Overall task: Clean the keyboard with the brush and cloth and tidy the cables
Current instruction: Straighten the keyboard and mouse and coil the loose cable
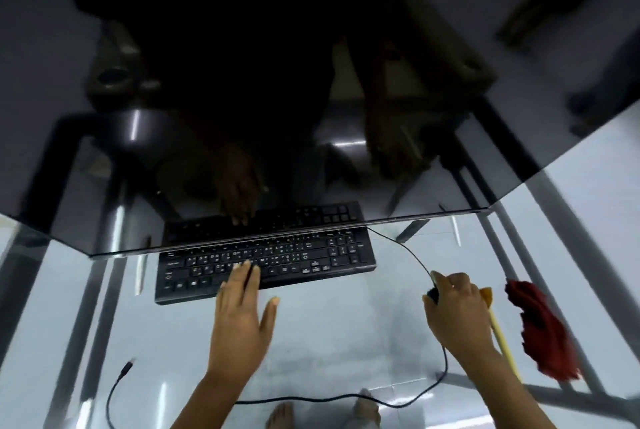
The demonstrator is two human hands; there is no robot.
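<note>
Tidying seems barely begun: left hand (242, 321) rests flat on the black keyboard (311, 255), right hand (457, 311) grips its thin black cable (398, 241); yellow-handled brush (502, 342) and red cloth (543, 324) lie unused.

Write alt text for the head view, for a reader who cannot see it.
A person's left hand rests straight fingers on a black keyboard on a glass table, while the right hand grips the keyboard's cable. A yellow-handled brush and a red cloth lie beside the right hand.

hands (239, 321): bare | forearms (204, 397): bare up to frame edge | feet (281, 415): bare (blurred, bottom edge)
</note>
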